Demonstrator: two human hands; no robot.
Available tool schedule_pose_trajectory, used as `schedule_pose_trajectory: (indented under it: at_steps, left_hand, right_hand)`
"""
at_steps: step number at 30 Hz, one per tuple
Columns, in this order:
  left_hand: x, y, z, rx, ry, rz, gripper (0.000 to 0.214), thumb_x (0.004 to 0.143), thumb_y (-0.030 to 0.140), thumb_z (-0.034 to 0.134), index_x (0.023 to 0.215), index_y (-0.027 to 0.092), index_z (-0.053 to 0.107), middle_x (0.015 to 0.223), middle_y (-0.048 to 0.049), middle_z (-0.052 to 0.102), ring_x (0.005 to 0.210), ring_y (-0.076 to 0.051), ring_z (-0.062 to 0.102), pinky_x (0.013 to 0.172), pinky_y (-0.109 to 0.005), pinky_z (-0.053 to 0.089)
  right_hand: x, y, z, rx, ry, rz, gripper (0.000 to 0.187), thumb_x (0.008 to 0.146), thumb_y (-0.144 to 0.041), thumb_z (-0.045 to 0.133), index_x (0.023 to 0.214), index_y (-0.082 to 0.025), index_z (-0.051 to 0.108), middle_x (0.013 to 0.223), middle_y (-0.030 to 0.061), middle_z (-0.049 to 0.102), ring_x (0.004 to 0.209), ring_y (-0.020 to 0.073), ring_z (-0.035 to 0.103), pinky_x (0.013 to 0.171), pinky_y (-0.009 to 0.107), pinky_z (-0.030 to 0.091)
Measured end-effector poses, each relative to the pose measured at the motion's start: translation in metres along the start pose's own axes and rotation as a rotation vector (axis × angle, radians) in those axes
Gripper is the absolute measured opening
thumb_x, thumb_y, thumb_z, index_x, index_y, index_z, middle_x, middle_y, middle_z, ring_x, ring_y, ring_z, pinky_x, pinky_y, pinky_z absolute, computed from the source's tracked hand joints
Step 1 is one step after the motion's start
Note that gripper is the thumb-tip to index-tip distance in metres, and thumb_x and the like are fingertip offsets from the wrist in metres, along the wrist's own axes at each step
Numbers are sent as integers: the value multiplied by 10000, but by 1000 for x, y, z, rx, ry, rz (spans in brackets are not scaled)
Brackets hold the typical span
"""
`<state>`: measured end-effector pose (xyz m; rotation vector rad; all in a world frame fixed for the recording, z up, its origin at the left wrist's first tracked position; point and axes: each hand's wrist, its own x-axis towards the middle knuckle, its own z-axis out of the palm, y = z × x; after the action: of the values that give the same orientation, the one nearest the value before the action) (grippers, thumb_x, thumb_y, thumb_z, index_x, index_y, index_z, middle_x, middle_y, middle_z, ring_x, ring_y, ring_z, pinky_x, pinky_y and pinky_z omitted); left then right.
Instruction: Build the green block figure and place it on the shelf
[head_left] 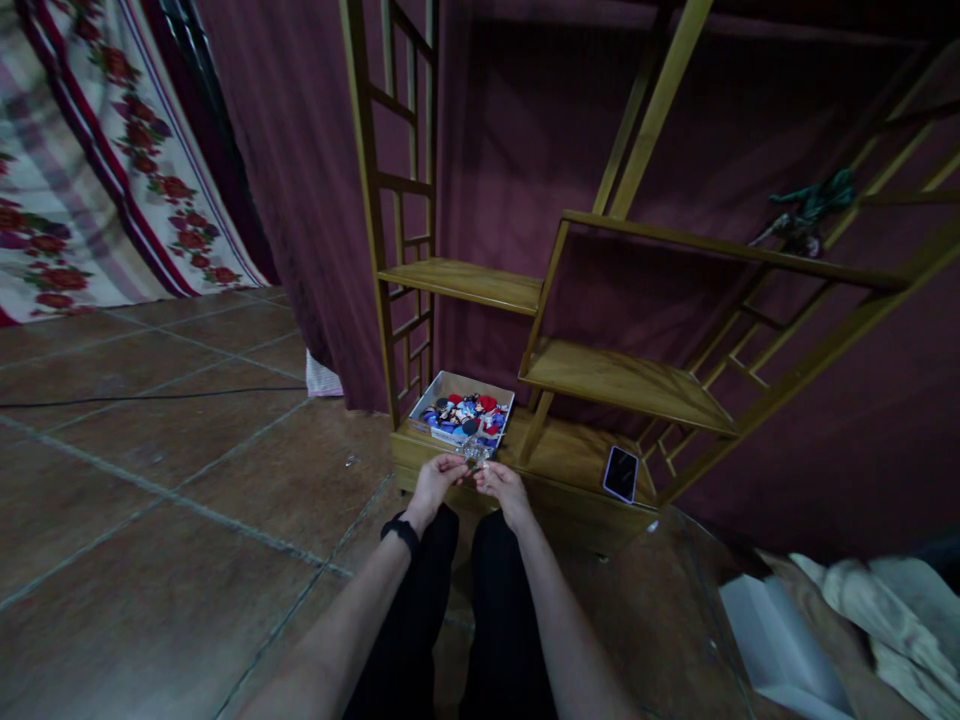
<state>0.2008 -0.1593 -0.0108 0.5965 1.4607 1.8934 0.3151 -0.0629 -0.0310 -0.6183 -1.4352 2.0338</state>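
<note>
– Where is the clear, crinkled item [475,451]?
– Just below frame centre, pinched in the fingertips of left hand [435,483] and right hand [505,485], before a box [480,386] of colourful figures [459,408].

Illumination: dim; source outside view. Faint sheen on tiled floor [97,600], near left. Dark shadow on maroon backdrop [540,130] behind shelf unit [622,385], which tilts under wide-angle distortion. Transparent item [474,450]: outline indistinct. Pale cloth [911,640], near right: soft.

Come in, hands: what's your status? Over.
Left hand and right hand pinching small clear item. Open box of colourful trinkets just beyond. Phone off right; nothing visibly obstructing.
</note>
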Motion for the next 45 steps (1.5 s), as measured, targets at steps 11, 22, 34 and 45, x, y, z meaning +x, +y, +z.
schedule_pose_trajectory:
  at_steps: [11, 22, 34, 45]
  left_hand:
    - [5, -5, -3, 112, 53, 64, 307, 499, 283, 755, 719, 141, 596, 606, 18, 589, 504, -85, 514, 524, -211, 416]
    - [3, -4, -1, 160, 69, 111, 289, 512, 311, 738, 716, 136, 631, 626, -9, 614, 521, -100, 513, 522, -220, 408]
    - [3, -4, 1, 28, -4, 76, 339, 525, 378, 745, 707, 133, 596, 625, -19, 610, 567, -114, 550, 531, -214, 420]
    - [5, -8, 1, 37, -132, 13, 301, 566, 383, 704, 695, 145, 572, 608, -4, 591, 521, -96, 506, 498, -198, 374]
  right_hand:
    - [-3, -3, 1, -19, -14, -4, 417, 623, -435, 685, 928, -152, 656, 778, 63, 659, 651, 127, 585, 672, 299, 495]
    - [-6, -7, 4, -35, -18, -20, 393, 619, -403, 692, 927, -161, 666, 759, 51, 671, 636, 121, 589, 667, 283, 474]
    - [-6, -7, 5, -75, -3, -55, 371, 682, -492, 600, 836, -160, 660, 762, 52, 642, 649, 128, 576, 624, 261, 469]
    - [-5, -6, 9, -216, -29, -68, 350, 693, -454, 591, 867, -161, 671, 634, 19, 607, 548, 100, 506, 483, 198, 373]
